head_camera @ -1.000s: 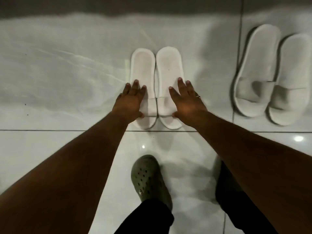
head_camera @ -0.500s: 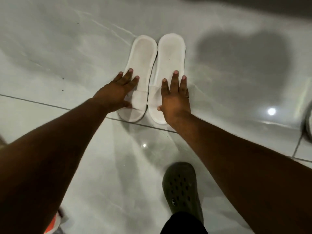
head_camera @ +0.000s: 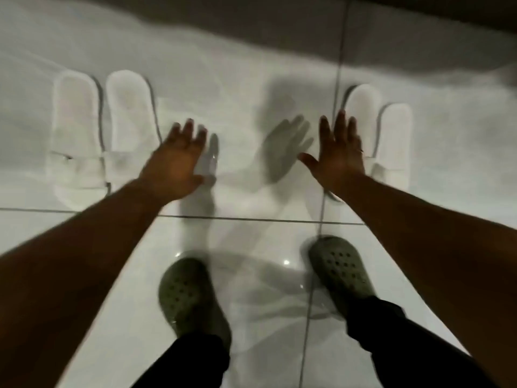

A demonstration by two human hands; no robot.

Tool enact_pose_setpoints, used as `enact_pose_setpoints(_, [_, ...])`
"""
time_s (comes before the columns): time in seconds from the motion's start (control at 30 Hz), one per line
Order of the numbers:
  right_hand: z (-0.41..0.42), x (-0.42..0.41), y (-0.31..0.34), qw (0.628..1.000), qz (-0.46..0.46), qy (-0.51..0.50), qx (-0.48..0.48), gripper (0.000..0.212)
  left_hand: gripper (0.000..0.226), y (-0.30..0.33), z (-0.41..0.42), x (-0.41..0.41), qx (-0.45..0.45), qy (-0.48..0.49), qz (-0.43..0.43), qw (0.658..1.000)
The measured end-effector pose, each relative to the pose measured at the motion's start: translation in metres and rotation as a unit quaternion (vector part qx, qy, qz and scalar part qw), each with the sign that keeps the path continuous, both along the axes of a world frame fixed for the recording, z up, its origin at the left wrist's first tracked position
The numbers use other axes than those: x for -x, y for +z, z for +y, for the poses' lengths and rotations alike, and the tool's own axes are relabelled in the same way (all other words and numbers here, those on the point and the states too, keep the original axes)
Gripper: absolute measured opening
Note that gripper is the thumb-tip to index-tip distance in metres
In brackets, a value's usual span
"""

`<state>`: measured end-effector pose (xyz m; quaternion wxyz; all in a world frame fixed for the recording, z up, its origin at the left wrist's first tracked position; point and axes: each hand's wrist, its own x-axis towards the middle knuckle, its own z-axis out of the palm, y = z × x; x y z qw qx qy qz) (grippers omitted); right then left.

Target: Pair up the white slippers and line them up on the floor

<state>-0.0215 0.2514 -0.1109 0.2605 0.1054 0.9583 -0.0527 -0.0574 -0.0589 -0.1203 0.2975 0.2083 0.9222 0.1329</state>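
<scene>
Looking down at the glossy white tile floor [head_camera: 251, 275], and going left to right: there's a pair of white slippers [head_camera: 103, 135] on the far left, sitting side by side and touching along their inner edges, toe ends pointing back toward the person, heels away. They look lined up pretty evenly, though the picture is smeared with motion blur so fine detail is a wash.

Just right of that pair is the left hand [head_camera: 176, 161], palm down, fingers spread, empty. It overlaps the right edge of the nearer slipper in the view, but I honestly can't tell if it's touching it or just above the floor.

Then a stretch of bare tile with the hands' shadows on it, crossed by dark grout lines.

Next is the right hand [head_camera: 338, 158], also flat, fingers splayed, gripping nothing, with a ring on one finger. It's right up against the second pair of white slippers [head_camera: 389, 144], covering part of the left one. Contact or hovering, can't say. That pair also sits side by side, the right slipper set a bit closer to the person than the left.

Lower down, two green clogs [head_camera: 341, 270] on the person's feet, dark trousers above them.

The two hands are well apart, each near its own pair.
</scene>
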Motion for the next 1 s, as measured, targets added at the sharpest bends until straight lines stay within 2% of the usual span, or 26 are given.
enact_pose_setpoints(0.1, [0.102, -0.045, 0.001, 0.994, -0.035, -0.091, -0.040, 0.078, 0.093, -0.005, 0.134, -0.017, -0.040, -0.060, -0.039, 0.997])
enact_pose_setpoints(0.17, [0.148, -0.068, -0.013, 0.992, -0.050, -0.116, -0.022, 0.074, 0.095, -0.021, 0.215, -0.024, -0.039, -0.091, -0.036, 0.994])
enact_pose_setpoints(0.27, [0.174, -0.082, -0.047, 0.998, -0.020, -0.045, 0.044, 0.070, 0.095, -0.051, 0.284, -0.030, 0.017, -0.153, -0.025, 0.988])
enact_pose_setpoints(0.37, [0.199, -0.095, -0.070, 0.996, -0.061, -0.011, 0.066, 0.068, 0.088, -0.074, 0.318, -0.044, 0.049, -0.196, 0.006, 0.979])
enact_pose_setpoints(0.5, [0.254, -0.115, -0.070, 0.992, -0.054, -0.032, 0.108, 0.068, 0.084, -0.075, 0.369, -0.075, 0.047, -0.155, 0.009, 0.987])
enact_pose_setpoints(0.67, [0.329, -0.129, -0.060, 0.994, -0.052, -0.029, 0.096, 0.062, 0.086, -0.073, 0.448, -0.109, 0.063, -0.150, 0.008, 0.987])
enact_pose_setpoints(0.8, [0.344, -0.139, -0.063, 0.993, -0.066, -0.013, 0.095, 0.061, 0.085, -0.073, 0.460, -0.124, 0.061, -0.138, 0.016, 0.988])
enact_pose_setpoints(1.0, [0.331, -0.142, -0.057, 0.990, -0.078, -0.064, 0.095, 0.067, 0.091, -0.061, 0.444, -0.109, 0.035, -0.150, -0.010, 0.988])
